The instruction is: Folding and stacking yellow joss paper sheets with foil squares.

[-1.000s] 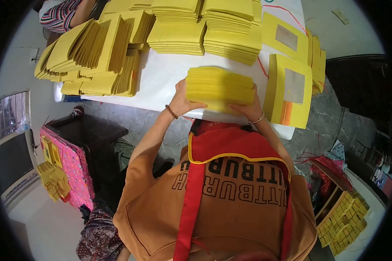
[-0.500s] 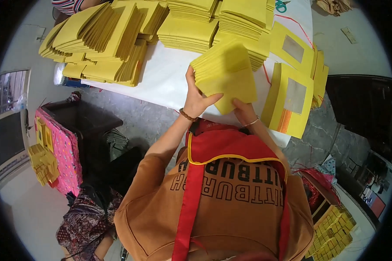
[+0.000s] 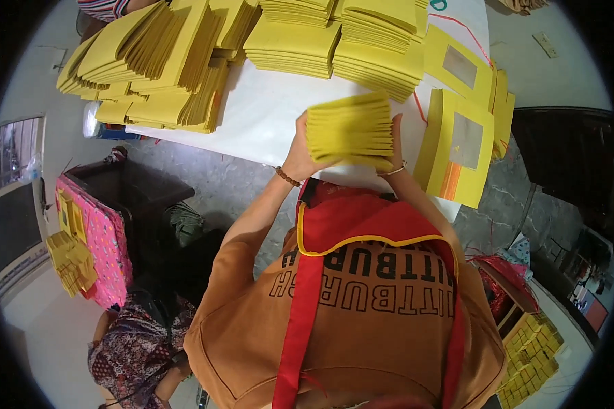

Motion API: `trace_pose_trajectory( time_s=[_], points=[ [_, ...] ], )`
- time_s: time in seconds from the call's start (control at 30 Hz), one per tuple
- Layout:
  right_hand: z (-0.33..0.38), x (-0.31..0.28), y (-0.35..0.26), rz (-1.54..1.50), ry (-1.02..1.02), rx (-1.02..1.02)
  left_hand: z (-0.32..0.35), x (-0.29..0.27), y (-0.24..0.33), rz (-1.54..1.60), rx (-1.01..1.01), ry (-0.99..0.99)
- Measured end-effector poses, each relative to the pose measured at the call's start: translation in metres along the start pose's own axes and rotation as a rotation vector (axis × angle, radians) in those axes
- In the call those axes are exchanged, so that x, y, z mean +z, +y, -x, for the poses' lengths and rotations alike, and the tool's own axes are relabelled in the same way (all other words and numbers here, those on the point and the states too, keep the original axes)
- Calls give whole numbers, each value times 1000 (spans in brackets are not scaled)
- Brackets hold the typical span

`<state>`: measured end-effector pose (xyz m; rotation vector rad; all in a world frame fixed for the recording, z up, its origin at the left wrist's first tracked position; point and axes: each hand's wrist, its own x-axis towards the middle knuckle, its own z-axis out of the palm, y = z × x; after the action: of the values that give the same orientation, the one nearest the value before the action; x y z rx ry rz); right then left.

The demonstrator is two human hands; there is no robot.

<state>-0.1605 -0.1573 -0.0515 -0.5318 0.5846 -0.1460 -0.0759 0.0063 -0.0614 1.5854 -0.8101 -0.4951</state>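
A thick stack of folded yellow sheets (image 3: 351, 129) stands between my hands over the near edge of the white-covered table (image 3: 252, 116). Its layered edges face up and look slightly blurred. My left hand (image 3: 303, 151) grips the left side, and my right hand (image 3: 396, 151) closes on the right side. The fingers beneath the stack are hidden. Just beyond it are neat piles of similar folded yellow sheets (image 3: 378, 65). Flat yellow pieces with a pale rectangular panel (image 3: 462, 140) lie to the right of my right hand.
More folded yellow bundles (image 3: 133, 48) crowd the table's far left, near a person's striped sleeve (image 3: 106, 7). A dark bin (image 3: 129, 180) and a pink patterned surface with yellow pieces (image 3: 112, 238) stand left. Another person in patterned clothing (image 3: 136, 347) is at lower left. Tied yellow bundles (image 3: 532, 361) sit lower right.
The stack has turned from lying tilted with its broad face up to standing with its layered edges up. It is lower and closer to me, and my right hand has moved up its right side.
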Motion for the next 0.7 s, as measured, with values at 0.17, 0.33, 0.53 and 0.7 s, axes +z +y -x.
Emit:
trace_pose_trajectory(
  time_s=[0.17, 0.33, 0.53, 0.7],
  points=[
    [-12, -34, -1, 487, -269, -351, -16, -6, -6, 360, -207, 58],
    [11, -6, -25, 1104, -260, -557, -29, -1, 35, 580, -313, 39],
    [15, -34, -30, 49, -225, 95, -27, -4, 87, 639, -297, -198],
    [21, -27, -22, 255, -101, -97, -32, 5, 103, 490, -335, -102]
  ],
)
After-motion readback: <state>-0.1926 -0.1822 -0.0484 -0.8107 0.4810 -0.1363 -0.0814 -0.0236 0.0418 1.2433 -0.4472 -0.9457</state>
